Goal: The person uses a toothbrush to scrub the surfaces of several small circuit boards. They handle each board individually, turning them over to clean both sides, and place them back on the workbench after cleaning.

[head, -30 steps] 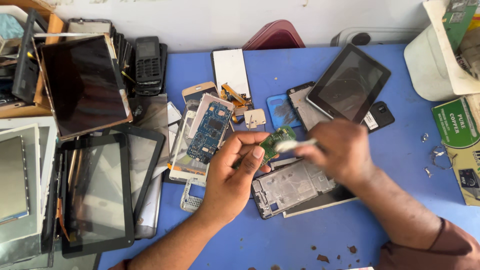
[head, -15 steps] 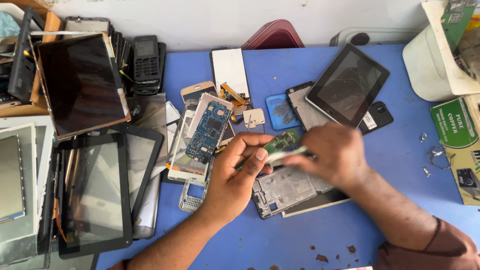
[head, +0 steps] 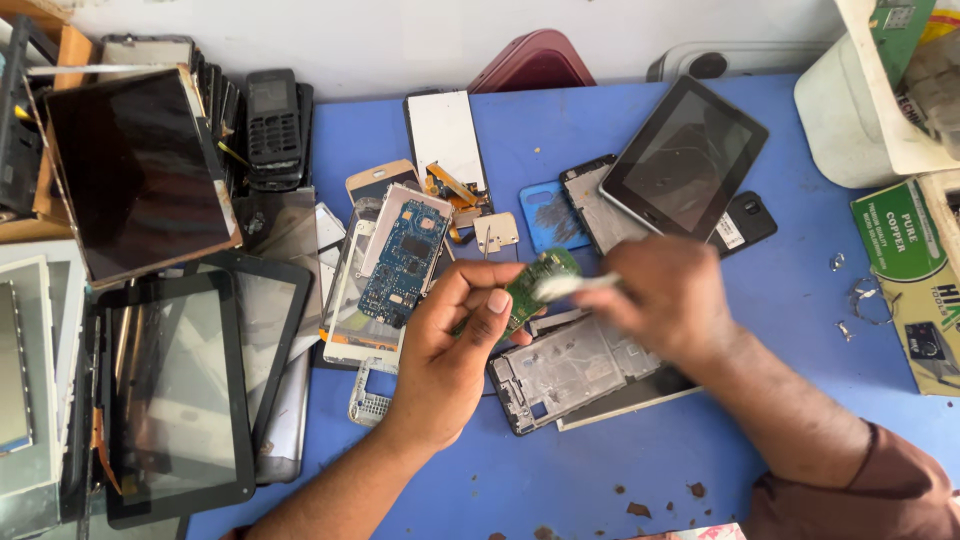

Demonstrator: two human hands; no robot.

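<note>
My left hand (head: 455, 345) pinches a small green circuit board (head: 535, 283) between thumb and fingers, above the blue table (head: 580, 480). My right hand (head: 665, 300) grips a thin white tool (head: 572, 286), blurred, whose tip lies across the board. Just below both hands lies a grey metal phone frame (head: 565, 375). A blue circuit board in a white phone frame (head: 403, 258) sits left of my left hand.
Tablets and screens are stacked at the left (head: 175, 390), with a dark keypad phone (head: 273, 125) behind. A black tablet (head: 685, 155) and a blue phone part (head: 548, 215) lie at the back. A white container (head: 850, 110) and a green box (head: 895, 230) stand at right.
My right hand with the white tool has shifted slightly over the green board, as in a rubbing motion. My left hand keeps holding the board in place.
</note>
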